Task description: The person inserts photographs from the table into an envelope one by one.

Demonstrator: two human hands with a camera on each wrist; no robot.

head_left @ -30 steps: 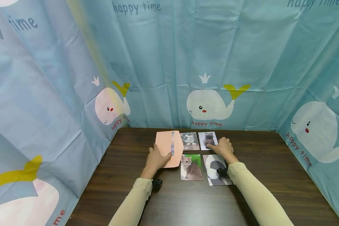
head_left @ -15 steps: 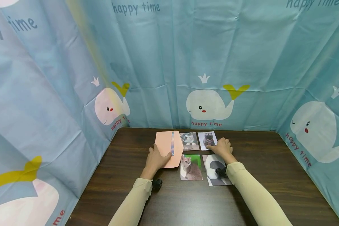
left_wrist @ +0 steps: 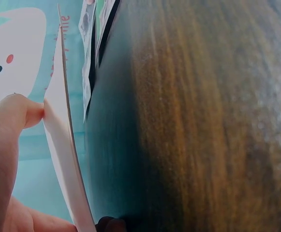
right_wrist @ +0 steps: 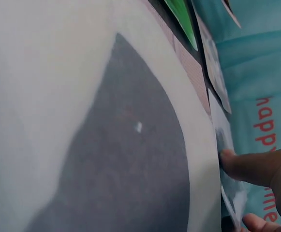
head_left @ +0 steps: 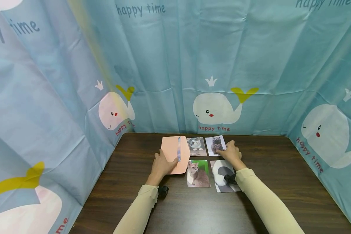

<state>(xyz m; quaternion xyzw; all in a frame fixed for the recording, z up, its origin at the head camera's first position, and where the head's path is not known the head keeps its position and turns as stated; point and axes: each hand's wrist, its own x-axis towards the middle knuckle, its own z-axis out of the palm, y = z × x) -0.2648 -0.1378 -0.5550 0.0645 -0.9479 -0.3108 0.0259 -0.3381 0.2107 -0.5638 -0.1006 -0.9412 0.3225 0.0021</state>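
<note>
My left hand [head_left: 162, 165] holds a peach envelope [head_left: 172, 143] with a bluish strip down it. In the left wrist view the thumb presses the face of the envelope [left_wrist: 63, 150], fingers lie at its lower edge, and it stands off the wood. At the back right, my right hand [head_left: 232, 154] pinches the corner of a photo of a dark grey cat [head_left: 215, 143], thumb on the picture and fingers at its right edge. That photo [right_wrist: 218, 113] lies slightly tilted, its right side raised. The envelope's flap side overlaps a photo of a grey-and-white cat [head_left: 197, 146].
Nearer the front lie a photo of a tan cat on green [head_left: 199, 175] and a grey-and-white photo [head_left: 219, 170], partly under the right wrist with its black camera [head_left: 230, 178]. A whale-print curtain [head_left: 175, 81] rises behind the dark wooden table [head_left: 204, 214].
The dark grey cat photo has risen and turned a little under my right hand. My left hand and the envelope have stayed in place.
</note>
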